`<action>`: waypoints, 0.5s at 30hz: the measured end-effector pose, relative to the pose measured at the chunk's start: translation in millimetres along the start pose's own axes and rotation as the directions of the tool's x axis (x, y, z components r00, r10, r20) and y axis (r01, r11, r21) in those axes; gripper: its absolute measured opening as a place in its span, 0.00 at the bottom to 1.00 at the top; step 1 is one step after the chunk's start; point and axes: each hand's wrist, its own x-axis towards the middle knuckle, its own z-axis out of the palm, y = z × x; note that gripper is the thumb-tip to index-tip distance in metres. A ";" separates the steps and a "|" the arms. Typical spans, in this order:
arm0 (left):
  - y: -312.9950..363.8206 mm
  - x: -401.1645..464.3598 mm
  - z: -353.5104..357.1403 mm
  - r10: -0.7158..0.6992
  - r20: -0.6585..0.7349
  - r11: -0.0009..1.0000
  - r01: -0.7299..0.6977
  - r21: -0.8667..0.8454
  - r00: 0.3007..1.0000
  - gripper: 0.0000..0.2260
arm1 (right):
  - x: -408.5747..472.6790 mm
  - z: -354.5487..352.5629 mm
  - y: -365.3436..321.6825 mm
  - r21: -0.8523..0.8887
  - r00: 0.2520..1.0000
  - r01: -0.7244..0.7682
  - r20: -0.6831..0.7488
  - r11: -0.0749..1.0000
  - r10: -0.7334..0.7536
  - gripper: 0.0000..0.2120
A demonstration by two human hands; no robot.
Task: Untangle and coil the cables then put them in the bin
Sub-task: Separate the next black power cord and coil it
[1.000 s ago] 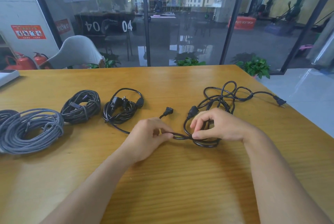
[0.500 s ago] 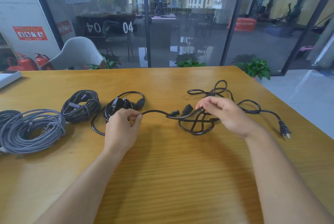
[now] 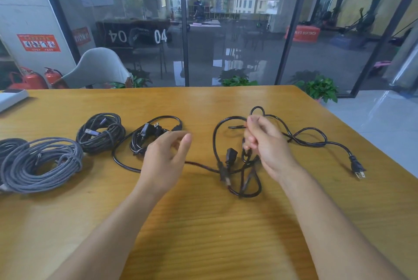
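At centre right of the frame, a thin glossy black power cable (image 3: pixel 235 119) is lying looped on the bench (image 3: pixel 203 223), the right hand (image 3: pixel 264 141) pinching it, the left hand (image 3: pixel 165 155) hovering, fingers apart

Your left hand (image 3: pixel 166 157) is hovering with its fingers loosely spread and relaxed, thumb pointing up and away from you, gripping nothing. Your right hand (image 3: pixel 265 144) is curling its fingers (blurred, so the exact grip is hard to read) around a black power cable (image 3: pixel 218 135), lifting a loop of it. Both your bare forearms are reaching in from the near edge, angling toward each other.
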 end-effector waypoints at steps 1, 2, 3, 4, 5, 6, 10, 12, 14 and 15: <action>8.9 -2.0 0.5 0.010 0.049 0.998 -0.007 -0.056 0.999 0.18 | -2.3 4.4 2.1 -0.036 0.997 -0.001 0.071 0.999 0.003 0.12; 14.7 -3.5 2.8 0.022 0.097 0.997 -0.014 -0.077 0.995 0.18 | -4.3 9.2 4.3 -0.068 0.990 0.005 0.140 0.998 0.005 0.13; 18.7 -5.7 5.7 0.031 0.146 0.997 -0.020 -0.081 0.989 0.19 | -6.3 13.5 6.2 -0.090 0.979 0.016 0.202 0.996 0.002 0.13; 20.3 -8.1 8.3 0.045 0.189 0.996 -0.029 -0.084 0.981 0.21 | -7.8 16.8 8.0 -0.097 0.969 0.026 0.249 0.995 -0.001 0.13; 19.5 -9.5 10.3 0.068 0.210 0.995 -0.051 -0.085 0.975 0.21 | -9.0 18.3 8.3 -0.094 0.960 0.032 0.280 0.995 -0.004 0.13; 17.8 -9.5 11.1 0.098 0.207 0.993 -0.083 -0.080 0.973 0.19 | -9.2 18.0 8.5 -0.100 0.953 0.042 0.302 0.994 -0.010 0.12; 10.4 -0.7 -2.1 0.087 0.049 0.986 -0.079 -0.147 0.995 0.09 | -3.8 1.8 9.2 -0.425 0.922 0.116 0.383 0.898 0.062 0.05; 5.9 5.3 -11.3 0.038 -0.042 0.983 -0.045 -0.177 0.998 0.09 | -1.7 -5.8 12.5 -0.629 0.917 0.152 0.378 0.763 0.129 0.16; 4.2 7.4 -15.8 0.001 -0.110 0.986 -0.019 -0.164 0.994 0.09 | -2.7 -6.4 11.1 -0.729 0.938 0.162 0.323 0.665 0.124 0.25; 5.1 7.4 -15.7 -0.013 -0.140 0.987 -0.010 -0.162 0.990 0.09 | -3.7 -4.7 9.8 -0.760 0.946 0.173 0.305 0.627 0.109 0.28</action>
